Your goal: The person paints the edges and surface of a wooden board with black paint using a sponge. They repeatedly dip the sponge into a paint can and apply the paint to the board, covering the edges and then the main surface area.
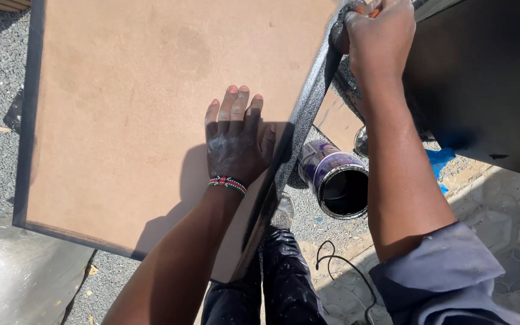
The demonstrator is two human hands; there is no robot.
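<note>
A large brown board (133, 96) lies flat in front of me, its edges painted black. My left hand (236, 141) rests flat on the board near its right edge, fingers together, with a beaded bracelet at the wrist. My right hand (375, 37) is closed around a tool with an orange part at the top of the board's right edge (308, 108). That edge is wet black and speckled. The tool's working end is hidden by my fingers.
An open purple paint can (338, 180) with black paint stands on the gravel ground just right of the board. A dark panel (482, 78) stands at the upper right. A black cord (338, 265) lies near my paint-spattered trousers (284, 271). Clear plastic sheet (19, 271) lies at lower left.
</note>
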